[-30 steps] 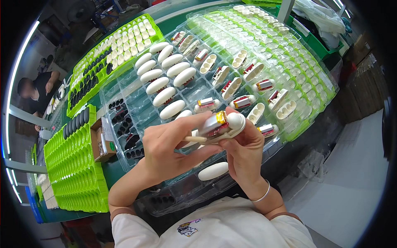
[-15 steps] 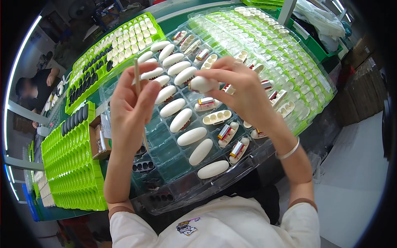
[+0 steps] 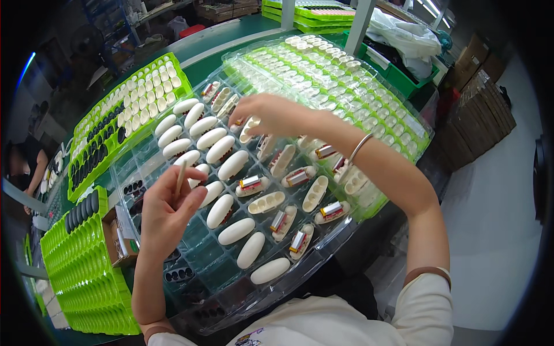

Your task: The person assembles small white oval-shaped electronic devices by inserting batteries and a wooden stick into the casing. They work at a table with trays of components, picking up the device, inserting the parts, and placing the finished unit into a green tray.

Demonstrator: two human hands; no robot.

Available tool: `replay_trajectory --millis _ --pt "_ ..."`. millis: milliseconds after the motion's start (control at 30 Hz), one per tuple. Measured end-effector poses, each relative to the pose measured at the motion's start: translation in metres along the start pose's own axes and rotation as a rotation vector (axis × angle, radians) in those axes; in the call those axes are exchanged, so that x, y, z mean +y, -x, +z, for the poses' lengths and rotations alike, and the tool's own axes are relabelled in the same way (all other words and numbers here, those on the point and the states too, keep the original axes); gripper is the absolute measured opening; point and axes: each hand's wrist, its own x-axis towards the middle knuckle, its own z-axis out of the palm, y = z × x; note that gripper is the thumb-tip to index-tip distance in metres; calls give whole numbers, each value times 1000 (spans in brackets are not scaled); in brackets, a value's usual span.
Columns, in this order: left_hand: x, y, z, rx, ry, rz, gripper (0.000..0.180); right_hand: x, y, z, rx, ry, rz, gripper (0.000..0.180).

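Observation:
My left hand (image 3: 164,210) is closed on a thin wooden stick (image 3: 182,177), held upright over the left part of a clear compartmented tray (image 3: 210,271). My right hand (image 3: 268,115) reaches across the tray's far part. Its fingers are curled down together at a white half shell (image 3: 237,125) with small coloured bits, partly hidden by the fingertips; I cannot tell whether it is lifted. Around the hands lie smooth white oval shells (image 3: 235,230), open white half shells with round hollows (image 3: 266,202), and half shells carrying silver-wrapped cells (image 3: 250,183).
Lime-green trays (image 3: 86,271) stand at the left, one with white and black pieces (image 3: 141,101). A small cardboard box (image 3: 121,239) sits beside them. Clear-covered green trays (image 3: 346,86) lie at the far right. Another person (image 3: 29,167) is at the left edge.
My right hand has moved away from the white oval shell it held and now reaches farther over the half shells. My left hand still holds the stick, lower down. The view has shifted.

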Motion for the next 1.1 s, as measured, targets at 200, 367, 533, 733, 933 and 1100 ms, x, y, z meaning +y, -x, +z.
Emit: replay_trajectory --millis 200,367,533,733,933,1100 --pt "-1 -10 1 -89 -112 -95 11 150 24 -97 452 397 448 15" --pt "2 -22 -6 -129 -167 -202 10 266 42 -106 379 635 845 24" --pt "-3 -28 -15 -117 -174 -260 9 324 20 -102 405 720 851 26" --pt "-13 -21 -38 -48 -224 -266 11 384 16 -88 401 643 508 17" --pt "-37 25 -124 629 -514 -373 11 399 49 -143 393 311 590 21" --pt "-90 76 -187 524 -874 -573 18 291 32 -125 355 -133 465 20"
